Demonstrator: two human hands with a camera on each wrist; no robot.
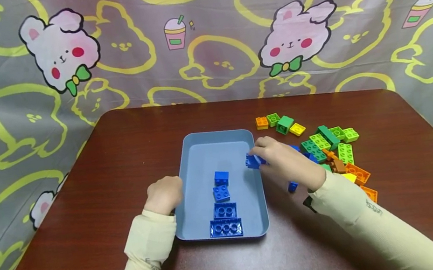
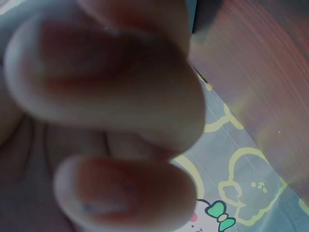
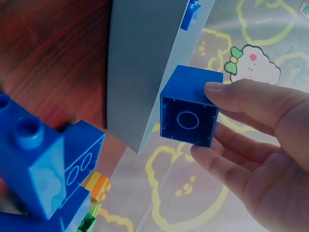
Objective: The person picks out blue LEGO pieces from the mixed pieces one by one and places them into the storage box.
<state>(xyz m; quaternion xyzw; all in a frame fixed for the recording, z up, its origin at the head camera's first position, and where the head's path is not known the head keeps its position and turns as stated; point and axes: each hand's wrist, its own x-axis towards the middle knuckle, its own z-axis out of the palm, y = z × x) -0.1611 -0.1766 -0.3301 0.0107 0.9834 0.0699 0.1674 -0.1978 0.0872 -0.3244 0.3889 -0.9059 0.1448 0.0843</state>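
In the head view, my right hand [image 1: 277,158] pinches a blue toy building block [image 1: 253,161] over the right rim of the grey-blue tray [image 1: 219,151]. The right wrist view shows this block [image 3: 189,104] between thumb and fingertips, its hollow underside facing the camera. My left hand [image 1: 165,195] is at the tray's left rim, fingers curled and thumb over the edge. Up close, the left wrist view shows its curled fingers [image 2: 111,92]; their contact with the rim is hidden. Inside the tray, several blue blocks [image 1: 221,193] form a column towards the near edge.
Right of the tray lies a loose pile of green blocks [image 1: 313,150], orange blocks [image 1: 357,173] and blue blocks [image 3: 36,150], partly behind my right arm. A short row with an orange block [image 1: 262,122] and a yellow block [image 1: 297,129] sits farther back. A patterned curtain [image 1: 201,38] hangs behind the brown table [image 1: 135,133].
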